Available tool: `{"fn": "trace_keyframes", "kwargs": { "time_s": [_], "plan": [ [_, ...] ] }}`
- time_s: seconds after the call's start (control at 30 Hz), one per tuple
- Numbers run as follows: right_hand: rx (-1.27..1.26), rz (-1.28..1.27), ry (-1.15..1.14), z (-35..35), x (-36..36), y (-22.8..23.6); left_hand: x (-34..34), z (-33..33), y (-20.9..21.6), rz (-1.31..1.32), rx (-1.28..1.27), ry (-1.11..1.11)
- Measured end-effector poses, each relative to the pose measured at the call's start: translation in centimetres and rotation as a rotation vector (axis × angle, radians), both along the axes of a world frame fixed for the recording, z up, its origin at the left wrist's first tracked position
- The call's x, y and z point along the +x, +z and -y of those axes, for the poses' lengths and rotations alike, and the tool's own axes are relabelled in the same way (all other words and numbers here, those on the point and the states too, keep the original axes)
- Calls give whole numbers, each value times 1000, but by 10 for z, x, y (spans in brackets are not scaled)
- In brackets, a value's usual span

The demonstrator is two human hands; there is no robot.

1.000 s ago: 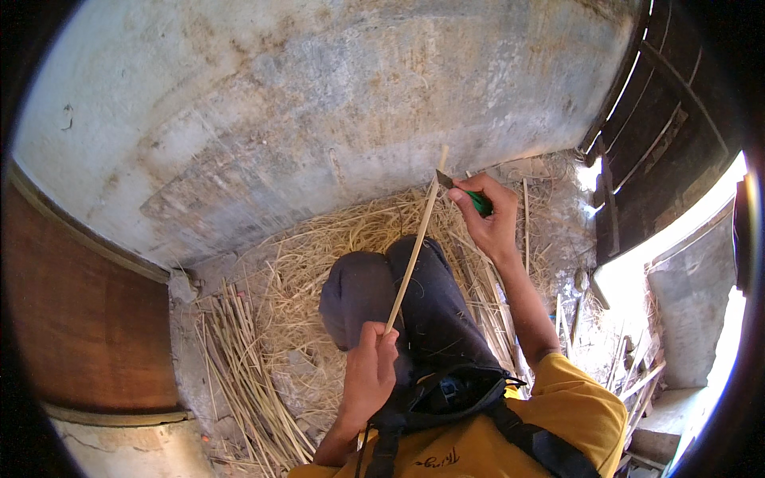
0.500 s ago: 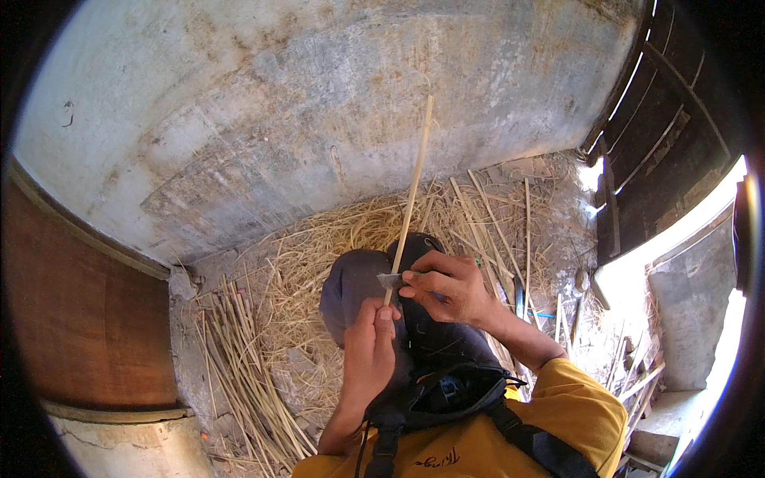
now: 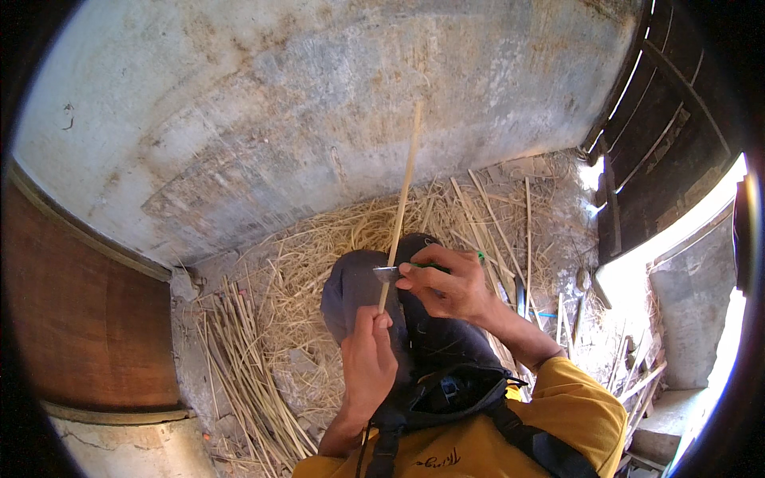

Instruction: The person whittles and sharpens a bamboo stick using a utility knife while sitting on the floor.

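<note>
A long pale strip [image 3: 407, 175], which looks like split bamboo, rises from between my knees towards the wall, leaning slightly right at its top. Its lower end is pinched between the thumb and fingers of my left hand [image 3: 370, 362]. My right hand [image 3: 450, 285] grips a small knife [image 3: 386, 273], whose blade lies across the strip a little above my left fingers. Part of a green handle shows behind the right knuckles; the fingers hide the rest. Both hands are over my dark trousers [image 3: 351, 279].
Curly shavings [image 3: 299, 263] cover the floor around my legs. A bundle of thin strips [image 3: 243, 358] lies to the left, with more loose strips [image 3: 527, 231] on the right. A stained wall [image 3: 319, 103] stands close ahead. A black bag [image 3: 446, 394] hangs at my waist.
The strip has shifted slightly left and down, along with my left hand. The blade has moved a little up and left, widening the gap between it and my left fingers.
</note>
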State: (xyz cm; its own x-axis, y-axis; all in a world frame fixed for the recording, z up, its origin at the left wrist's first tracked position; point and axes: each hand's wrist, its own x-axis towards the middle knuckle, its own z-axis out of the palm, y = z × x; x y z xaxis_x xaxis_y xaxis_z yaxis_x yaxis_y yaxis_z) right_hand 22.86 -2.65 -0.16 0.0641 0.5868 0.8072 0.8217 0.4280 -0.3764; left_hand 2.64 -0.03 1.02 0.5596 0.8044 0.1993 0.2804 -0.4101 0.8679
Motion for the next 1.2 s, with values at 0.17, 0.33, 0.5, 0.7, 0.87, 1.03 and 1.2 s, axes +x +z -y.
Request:
{"fn": "trace_keyframes", "kwargs": {
  "time_s": [0.17, 0.33, 0.5, 0.7, 0.87, 1.03, 1.2],
  "plan": [
    [5, -32, -13, -6, 2, -3, -1, 1, -5, 35, 101, 41],
    [-25, -57, -43, -12, 10, -4, -7, 3, -5, 8, 106, 37],
    [19, -86, -29, -26, 28, -8, -13, 5, -7, -40, 68, 44],
    [31, -249, -278, -62, 88, -14, -31, 15, -25, -82, 2, -11],
    [37, -503, -442, -81, 181, -46, -52, 26, -23, -108, -33, -56],
    [-221, -721, -365, -59, 203, -65, -56, 10, -27, 44, -450, -71],
    [-327, -990, -135, -42, 151, -30, -42, -1, -28, 303, -910, -131]
  ]
}}
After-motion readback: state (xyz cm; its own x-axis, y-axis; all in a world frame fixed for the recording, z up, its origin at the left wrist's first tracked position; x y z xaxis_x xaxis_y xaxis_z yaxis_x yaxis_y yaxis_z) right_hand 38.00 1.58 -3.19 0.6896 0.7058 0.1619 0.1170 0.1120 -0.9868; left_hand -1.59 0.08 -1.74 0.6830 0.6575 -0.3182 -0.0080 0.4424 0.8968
